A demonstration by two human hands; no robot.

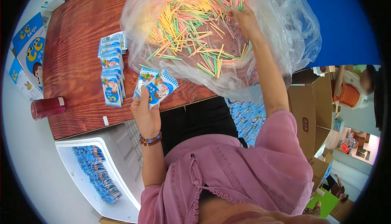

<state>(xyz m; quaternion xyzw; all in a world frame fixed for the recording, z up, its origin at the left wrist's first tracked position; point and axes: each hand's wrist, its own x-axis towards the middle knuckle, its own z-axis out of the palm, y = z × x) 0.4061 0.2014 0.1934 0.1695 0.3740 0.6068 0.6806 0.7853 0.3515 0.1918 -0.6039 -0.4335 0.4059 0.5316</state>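
Observation:
My left hand [146, 112] is closed around small blue-and-white printed packets [157, 86], fanned out just above the table's near edge. A big clear plastic bag [281, 32] lies spread open on the table, with a heap of thin pink, yellow and green candy sticks [183, 16] in it. Reaching into the bag's right side, my right hand [246, 19] has its fingers closed at the pink and green sticks; the fingertips are partly hidden among them. Left of the bag, a row of overlapping packets [110, 69] lies on the table.
The red-brown wooden table [81, 32] carries a red jar [48, 108] at its left edge. Below stands a white bin [67, 142] holding many packets. More packets [246, 120] lie beside my lap. Cardboard boxes [309, 110] stand at right; other people are in the background.

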